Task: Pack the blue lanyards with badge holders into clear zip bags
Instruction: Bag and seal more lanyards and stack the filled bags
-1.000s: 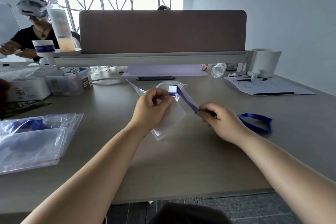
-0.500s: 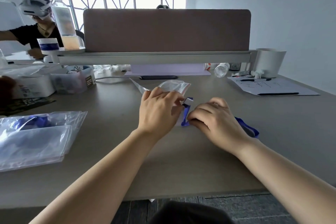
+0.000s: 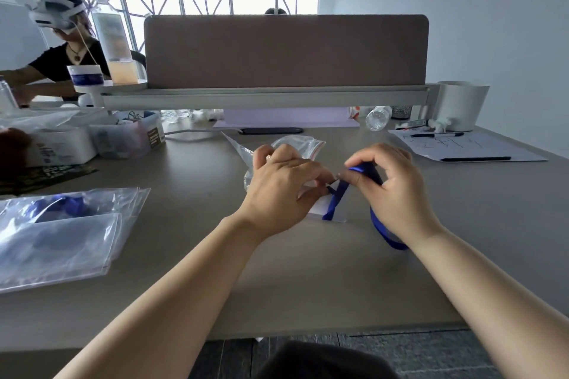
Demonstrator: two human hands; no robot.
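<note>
Since half a second ago the right hand [image 3: 391, 194] has lifted, its curled fingers now pinching the blue fabric lanyard [image 3: 336, 200] at frame centre, above the grey table [image 3: 308, 271]. The left hand [image 3: 283, 191] grips the clear plastic zip bag [image 3: 303, 144], and the clear rectangular badge holder [image 3: 340, 215] is just below its fingertips.

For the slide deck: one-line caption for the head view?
Mid-pack: left hand grips clear zip bag, right hand pinches blue lanyard above grey desk.
</note>
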